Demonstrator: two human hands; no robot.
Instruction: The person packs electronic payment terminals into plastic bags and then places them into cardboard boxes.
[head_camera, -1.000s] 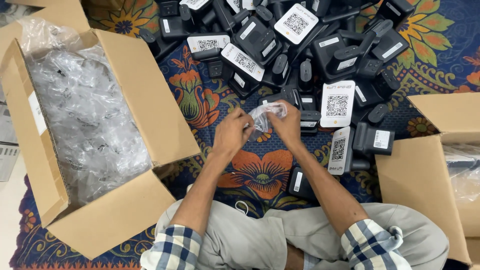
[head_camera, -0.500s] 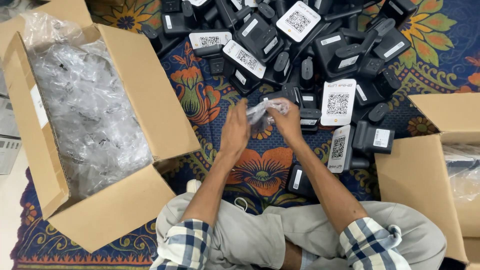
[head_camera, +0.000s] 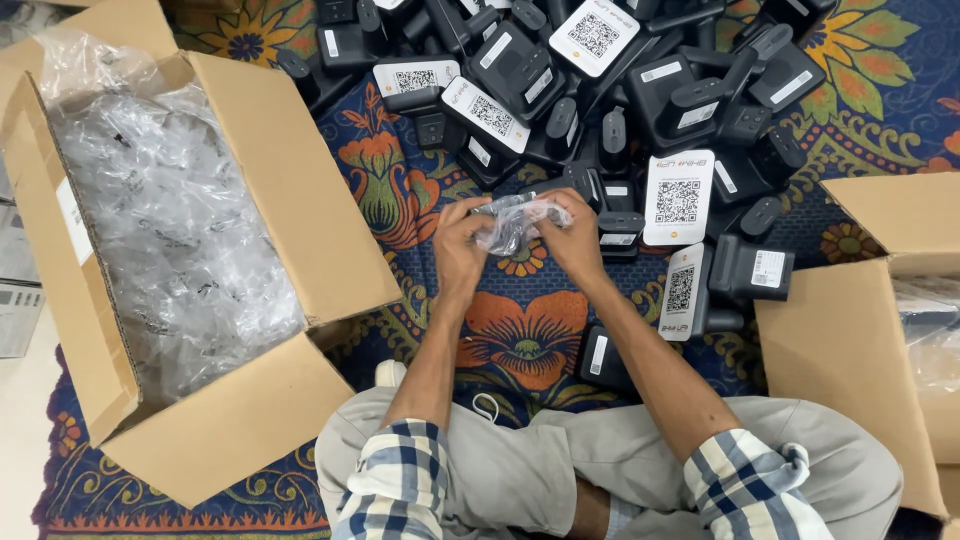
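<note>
Both hands, the left hand (head_camera: 462, 245) and right hand (head_camera: 573, 238), are pinching a small clear plastic bag (head_camera: 512, 220) between them above the patterned rug (head_camera: 520, 335), which looks light, soft, crinkly and slippery, best gripped by its edges.

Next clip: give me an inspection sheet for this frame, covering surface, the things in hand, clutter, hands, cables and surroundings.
Surface: floral rug, blue, orange and green, on the floor.
Things in hand: small clear plastic bag with something dark inside, held by both hands.
Clutter: pile of black devices with white code-printed panels, spread above and right of the hands.
Hands: left hand and right hand both pinch the bag, above the rug.
Cables: nothing seen.
Surroundings: open cardboard box on the left, full of clear plastic bags; second cardboard box on the right, partly in view; the person sits cross-legged in checked sleeves.
</note>
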